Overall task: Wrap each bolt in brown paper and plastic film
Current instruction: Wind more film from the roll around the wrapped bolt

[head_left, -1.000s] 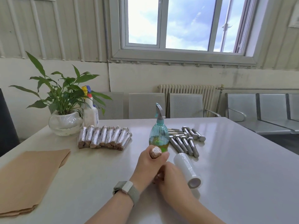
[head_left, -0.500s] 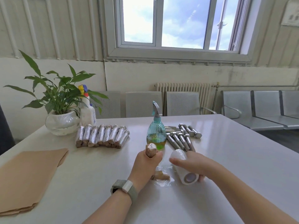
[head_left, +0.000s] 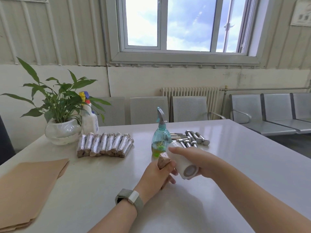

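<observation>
My left hand [head_left: 156,176] grips a bolt wrapped in brown paper [head_left: 163,160], its top end sticking up out of my fist. My right hand [head_left: 193,158] holds the white roll of plastic film [head_left: 182,163] lifted off the table, right beside the bolt. A row of several wrapped bolts [head_left: 105,145] lies at the back left. Several bare steel bolts [head_left: 193,139] lie behind the roll. A stack of brown paper sheets [head_left: 25,187] lies at the left edge.
A teal spray bottle [head_left: 161,138] stands just beyond my hands. A potted plant [head_left: 62,126] and a white bottle [head_left: 90,120] stand at the back left. The white table [head_left: 235,174] ends at the right; grey chairs line the wall.
My right hand took hold of the film roll and lifted it from the table up against the bolt. The bolt in my left hand has tilted slightly.
</observation>
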### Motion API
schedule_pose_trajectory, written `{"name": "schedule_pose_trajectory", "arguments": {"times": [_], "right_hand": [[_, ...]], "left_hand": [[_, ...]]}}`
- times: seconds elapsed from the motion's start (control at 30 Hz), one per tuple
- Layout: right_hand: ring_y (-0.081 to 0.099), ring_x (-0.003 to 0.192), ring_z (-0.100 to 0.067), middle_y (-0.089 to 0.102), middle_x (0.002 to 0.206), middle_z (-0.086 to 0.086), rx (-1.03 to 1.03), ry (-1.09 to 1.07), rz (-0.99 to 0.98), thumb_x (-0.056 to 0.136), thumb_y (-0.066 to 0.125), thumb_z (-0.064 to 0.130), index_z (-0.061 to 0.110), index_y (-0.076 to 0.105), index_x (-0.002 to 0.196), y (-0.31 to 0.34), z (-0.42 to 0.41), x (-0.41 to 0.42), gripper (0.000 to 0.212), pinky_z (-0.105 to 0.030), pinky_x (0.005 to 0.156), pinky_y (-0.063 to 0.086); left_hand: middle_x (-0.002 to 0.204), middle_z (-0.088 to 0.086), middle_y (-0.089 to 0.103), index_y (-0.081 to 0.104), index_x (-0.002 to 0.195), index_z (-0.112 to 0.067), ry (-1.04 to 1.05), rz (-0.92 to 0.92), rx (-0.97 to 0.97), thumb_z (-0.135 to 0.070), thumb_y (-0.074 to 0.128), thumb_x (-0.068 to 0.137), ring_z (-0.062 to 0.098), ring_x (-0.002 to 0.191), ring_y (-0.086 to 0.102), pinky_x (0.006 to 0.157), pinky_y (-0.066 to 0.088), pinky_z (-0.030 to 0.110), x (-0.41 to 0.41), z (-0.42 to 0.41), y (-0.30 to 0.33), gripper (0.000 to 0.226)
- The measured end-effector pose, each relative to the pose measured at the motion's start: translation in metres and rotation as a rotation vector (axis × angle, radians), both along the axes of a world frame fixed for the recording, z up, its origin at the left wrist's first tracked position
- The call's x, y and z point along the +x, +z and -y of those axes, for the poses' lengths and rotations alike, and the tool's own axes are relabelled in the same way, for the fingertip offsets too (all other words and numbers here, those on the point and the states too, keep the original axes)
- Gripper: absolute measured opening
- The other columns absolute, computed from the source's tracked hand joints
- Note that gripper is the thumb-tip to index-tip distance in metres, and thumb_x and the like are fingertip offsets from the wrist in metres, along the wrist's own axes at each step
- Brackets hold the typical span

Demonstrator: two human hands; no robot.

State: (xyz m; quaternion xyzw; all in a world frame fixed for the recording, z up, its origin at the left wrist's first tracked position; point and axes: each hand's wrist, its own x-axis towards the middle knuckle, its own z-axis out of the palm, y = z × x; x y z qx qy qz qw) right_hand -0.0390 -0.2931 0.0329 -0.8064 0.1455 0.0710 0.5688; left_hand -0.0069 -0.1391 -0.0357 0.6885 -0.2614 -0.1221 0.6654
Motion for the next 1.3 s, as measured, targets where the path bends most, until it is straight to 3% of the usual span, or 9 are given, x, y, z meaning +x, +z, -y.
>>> {"name": "schedule_pose_trajectory", "arguments": {"times": [0.23,0.37,0.43,0.6,0.77,0.9,1.0,1.13,1.3], "right_hand": [[0.064,0.07,-0.025,0.066,0.088,-0.011,0.126,-0.028,-0.031,0.078,0.072,0.059,0.012,0.061,0.115,0.002,0.0,0.003,0.06,-0.031,0.06,0.053],[0.067,0.08,-0.025,0.069,0.095,-0.011,0.139,0.016,-0.011,0.077,0.073,0.058,0.015,0.062,0.114,0.003,-0.008,0.007,0.057,-0.032,0.063,0.055],[0.067,0.08,-0.022,0.069,0.096,-0.009,0.111,0.047,0.0,0.078,0.072,0.056,0.017,0.062,0.113,0.004,-0.016,0.009,0.053,-0.028,0.059,0.054],[0.064,0.065,-0.016,0.067,0.085,-0.005,0.046,0.143,0.006,0.079,0.076,0.042,0.011,0.064,0.112,0.01,-0.033,0.015,0.047,-0.026,0.055,0.052],[0.068,0.075,-0.03,0.07,0.1,-0.017,-0.015,0.269,0.026,0.08,0.08,0.024,0.009,0.058,0.118,0.028,-0.031,0.016,0.046,-0.045,0.081,0.056],[0.071,0.073,-0.027,0.075,0.084,-0.007,-0.186,0.332,0.074,0.074,0.085,0.035,0.012,0.061,0.108,0.041,-0.033,0.017,0.047,-0.046,0.08,0.056],[0.071,0.072,-0.024,0.074,0.081,-0.005,-0.267,0.318,0.088,0.068,0.084,0.048,0.015,0.063,0.103,0.046,-0.042,0.017,0.054,-0.041,0.075,0.058],[0.069,0.082,-0.024,0.071,0.095,-0.01,-0.265,0.297,0.119,0.071,0.079,0.047,0.014,0.061,0.106,0.055,-0.046,0.019,0.051,-0.045,0.086,0.055],[0.069,0.076,-0.016,0.071,0.091,-0.003,-0.341,0.275,0.124,0.08,0.076,0.042,0.019,0.063,0.101,0.059,-0.045,0.021,0.034,-0.025,0.061,0.052]], "left_hand": [[0.048,-0.004,0.052,0.06,0.072,-0.046,0.0,0.139,0.089,-0.073,0.055,0.076,0.016,0.039,0.048,0.046,0.05,0.029,0.0,-0.004,0.001,0.027],[0.051,-0.012,0.036,0.055,0.074,-0.038,-0.004,0.133,0.14,-0.089,0.049,0.066,0.01,0.041,0.03,0.04,0.029,0.023,0.0,-0.026,0.01,0.052],[0.054,-0.011,0.034,0.052,0.085,-0.031,-0.013,0.081,0.12,-0.084,0.046,0.072,0.011,0.045,0.024,0.042,0.021,0.025,0.0,-0.042,0.015,0.054],[0.061,-0.006,0.038,0.044,0.111,-0.04,-0.048,-0.021,0.07,-0.032,0.033,0.103,0.013,0.051,0.025,0.045,0.021,0.023,0.0,-0.073,0.014,0.016],[0.061,-0.009,0.047,0.032,0.128,-0.037,-0.107,0.102,0.114,-0.036,0.04,0.104,0.01,0.052,0.042,0.047,0.037,0.022,-0.005,-0.082,0.008,0.025],[0.066,0.003,0.059,0.053,0.11,-0.017,-0.206,-0.058,0.144,-0.046,0.047,0.096,0.021,0.055,0.06,0.051,0.044,0.027,-0.005,-0.086,0.014,0.032],[0.076,0.005,0.056,0.058,0.097,-0.029,-0.319,-0.138,0.059,-0.049,0.053,0.093,0.027,0.056,0.063,0.056,0.05,0.031,-0.006,-0.09,0.013,0.021],[0.078,0.004,0.044,0.051,0.085,-0.037,-0.249,-0.135,0.003,-0.056,0.049,0.091,0.015,0.042,0.04,0.036,0.031,0.018,-0.011,-0.085,0.008,0.02],[0.077,0.01,0.033,0.048,0.081,-0.035,-0.174,-0.092,0.004,-0.054,0.04,0.098,0.013,0.043,0.026,0.041,0.017,0.017,-0.011,-0.081,0.011,0.027]]}}
